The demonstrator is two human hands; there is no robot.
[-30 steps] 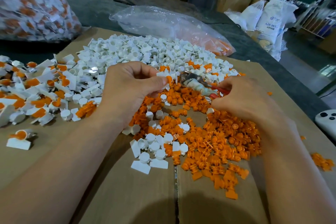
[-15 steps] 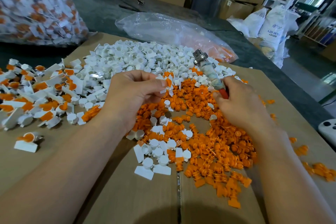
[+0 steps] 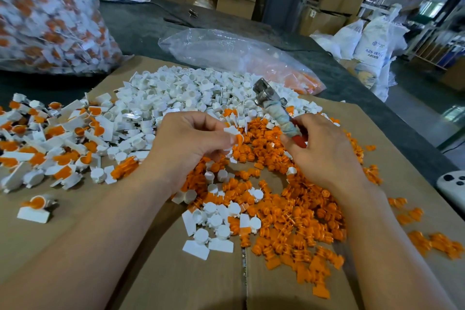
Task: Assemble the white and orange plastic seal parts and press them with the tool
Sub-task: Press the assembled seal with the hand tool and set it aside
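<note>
Desk [image 3: 352, 88]: dark top running across the whole back of the view. It carried pretty much everything we saw.
Cardboard [image 3: 176, 272]: flattened sheet lying on the desk with a seam down the middle. All the loose parts sat on it.
Big bag [image 3: 50, 15]: far left at the back, stuffed with white-and-orange pieces. It was too blurry for us to tell more.
Clear bag [image 3: 226, 55]: lay crumpled just behind the cardboard, and some orange stuff showed at its right end.
White parts [image 3: 181, 93]: big heap at the far middle of the cardboard, plus a few strays nearer us by the seam.
Orange parts [image 3: 302, 214]: spread over the right half, under and between both wrists, meeting the white heap at the far side.
Finished seals [image 3: 50, 138]: white bodies with orange inside, piled on the left. One lay apart, closer to us.
Left hand [image 3: 191, 141]: curled, with thumb and fingertips pinching a seal piece.
Right hand [image 3: 324, 148]: wrapped round the tool's grip, above the orange parts.
Tool [image 3: 274, 108]: red grip, rag-wrapped shaft, metal head. It was tilted, head pointing up and away over the edge of the white heap.
White gadget [image 3: 453, 186]: dark buttons on it, sitting at the right edge of the view.
Seal piece [image 3: 231, 131]: white with an orange bit, held in the air over the orange parts, just left of the tool's grip. We couldn't tell if they touched.
</note>
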